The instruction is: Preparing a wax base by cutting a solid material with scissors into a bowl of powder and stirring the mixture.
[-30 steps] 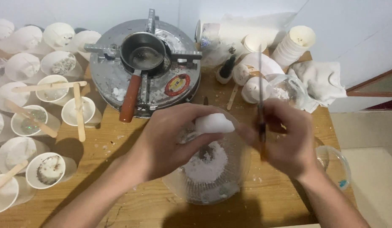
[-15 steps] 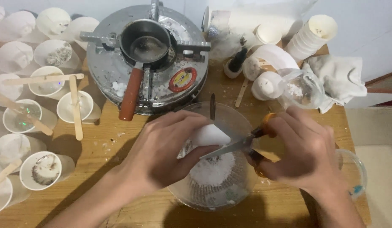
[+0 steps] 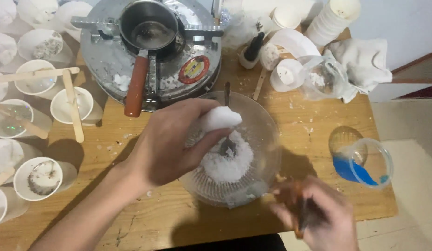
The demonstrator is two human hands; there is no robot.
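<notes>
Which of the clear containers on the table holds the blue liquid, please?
The small clear cup near the table's right edge, tilted, with blue liquid pooled inside. The large clear bowl under the left hand holds white flakes instead.

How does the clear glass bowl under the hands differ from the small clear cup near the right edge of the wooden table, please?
The clear glass bowl is far larger than the small clear cup. The bowl sits upright, heaped with white flakes and a spoon; the cup lies tilted on its side, holding blue liquid. The left hand hovers over the bowl; nothing touches the cup. Both are transparent.
</notes>
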